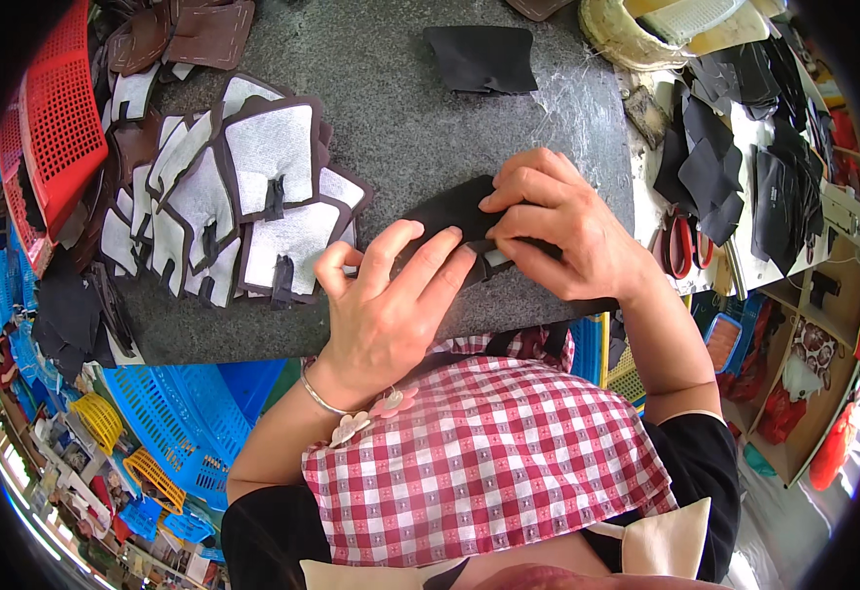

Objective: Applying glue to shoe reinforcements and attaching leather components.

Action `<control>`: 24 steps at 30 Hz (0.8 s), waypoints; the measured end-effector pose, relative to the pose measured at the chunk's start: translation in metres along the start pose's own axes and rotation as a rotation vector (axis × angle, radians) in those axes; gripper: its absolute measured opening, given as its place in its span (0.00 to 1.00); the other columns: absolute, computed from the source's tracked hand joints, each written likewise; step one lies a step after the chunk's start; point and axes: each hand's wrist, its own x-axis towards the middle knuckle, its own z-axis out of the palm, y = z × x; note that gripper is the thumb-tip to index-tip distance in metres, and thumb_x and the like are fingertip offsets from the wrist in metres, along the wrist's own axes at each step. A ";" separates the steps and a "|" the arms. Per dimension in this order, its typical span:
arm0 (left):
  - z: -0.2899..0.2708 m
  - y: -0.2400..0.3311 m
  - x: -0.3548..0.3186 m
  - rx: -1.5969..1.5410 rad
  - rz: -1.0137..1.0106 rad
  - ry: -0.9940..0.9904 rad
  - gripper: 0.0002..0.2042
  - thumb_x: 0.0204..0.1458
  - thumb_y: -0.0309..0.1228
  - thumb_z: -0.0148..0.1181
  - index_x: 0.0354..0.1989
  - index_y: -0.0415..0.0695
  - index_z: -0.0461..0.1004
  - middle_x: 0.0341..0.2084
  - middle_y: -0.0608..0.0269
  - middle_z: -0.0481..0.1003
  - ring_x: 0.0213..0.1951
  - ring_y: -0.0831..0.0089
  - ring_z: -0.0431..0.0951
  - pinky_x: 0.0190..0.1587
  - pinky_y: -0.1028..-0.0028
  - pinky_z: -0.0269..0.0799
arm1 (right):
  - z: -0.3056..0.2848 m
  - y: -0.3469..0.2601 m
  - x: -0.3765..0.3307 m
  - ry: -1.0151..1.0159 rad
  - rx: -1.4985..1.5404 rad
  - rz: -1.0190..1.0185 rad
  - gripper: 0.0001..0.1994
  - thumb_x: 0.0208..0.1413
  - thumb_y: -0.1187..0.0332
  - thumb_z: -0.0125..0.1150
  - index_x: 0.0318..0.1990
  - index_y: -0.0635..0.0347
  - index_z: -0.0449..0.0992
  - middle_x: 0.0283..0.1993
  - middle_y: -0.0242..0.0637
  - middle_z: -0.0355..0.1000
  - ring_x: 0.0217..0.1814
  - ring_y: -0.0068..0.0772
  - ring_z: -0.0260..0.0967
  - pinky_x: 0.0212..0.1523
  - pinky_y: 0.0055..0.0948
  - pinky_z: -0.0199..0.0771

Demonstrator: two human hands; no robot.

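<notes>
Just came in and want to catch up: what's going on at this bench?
A person in a red checked apron presses a black leather piece flat on a grey stone slab. The left hand and right hand both pinch it near its lower edge. A pile of white-lined cut pieces lies to the left, another black piece farther back, and red-handled scissors to the right.

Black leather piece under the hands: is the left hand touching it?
Touching. The head view shows the left hand with fingertips pressed on the black leather piece, opposite the right hand.
</notes>
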 end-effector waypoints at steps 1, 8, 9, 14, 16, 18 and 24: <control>-0.001 0.000 0.000 0.005 -0.015 0.002 0.15 0.48 0.30 0.65 0.45 0.58 0.85 0.50 0.81 0.78 0.54 0.73 0.69 0.52 0.61 0.52 | -0.003 -0.003 0.002 0.000 0.002 -0.009 0.12 0.42 0.67 0.72 0.35 0.59 0.81 0.47 0.33 0.76 0.54 0.43 0.69 0.54 0.42 0.68; -0.011 -0.004 0.005 -0.137 -0.041 -0.039 0.17 0.48 0.28 0.64 0.48 0.53 0.83 0.52 0.77 0.78 0.57 0.71 0.70 0.55 0.60 0.54 | 0.014 -0.017 -0.011 0.088 -0.248 -0.188 0.13 0.42 0.71 0.66 0.39 0.61 0.79 0.47 0.37 0.78 0.53 0.39 0.76 0.48 0.36 0.75; -0.018 -0.006 0.007 -0.233 -0.034 -0.078 0.18 0.47 0.27 0.64 0.49 0.51 0.82 0.53 0.74 0.78 0.57 0.69 0.71 0.56 0.60 0.56 | 0.014 -0.017 -0.007 0.092 -0.253 -0.196 0.13 0.42 0.71 0.66 0.39 0.61 0.79 0.47 0.37 0.78 0.53 0.39 0.76 0.48 0.36 0.75; -0.069 -0.041 0.019 -0.044 -0.168 0.160 0.15 0.44 0.18 0.63 0.43 0.43 0.79 0.43 0.58 0.77 0.49 0.55 0.74 0.56 0.59 0.67 | -0.020 0.009 0.023 0.535 -0.506 -0.292 0.12 0.41 0.74 0.63 0.37 0.61 0.80 0.44 0.37 0.80 0.49 0.41 0.78 0.42 0.35 0.79; -0.071 -0.056 0.021 0.120 -0.248 0.133 0.17 0.45 0.22 0.63 0.46 0.46 0.76 0.46 0.58 0.75 0.50 0.54 0.72 0.55 0.56 0.64 | -0.025 0.032 0.037 0.573 -0.625 -0.210 0.15 0.42 0.73 0.63 0.41 0.57 0.79 0.47 0.32 0.79 0.53 0.37 0.76 0.49 0.35 0.75; -0.063 -0.066 0.021 0.158 -0.256 0.092 0.15 0.47 0.26 0.65 0.45 0.47 0.77 0.44 0.62 0.76 0.51 0.58 0.73 0.56 0.59 0.62 | -0.019 0.043 0.038 0.361 -0.578 -0.013 0.17 0.46 0.72 0.66 0.47 0.57 0.80 0.50 0.35 0.79 0.58 0.37 0.74 0.57 0.39 0.71; -0.057 -0.070 0.018 0.366 -0.147 0.203 0.09 0.56 0.27 0.62 0.44 0.48 0.80 0.41 0.67 0.80 0.50 0.65 0.76 0.58 0.63 0.58 | -0.058 0.029 -0.016 0.522 -0.575 0.307 0.27 0.47 0.63 0.74 0.57 0.53 0.77 0.55 0.38 0.77 0.61 0.44 0.71 0.63 0.42 0.67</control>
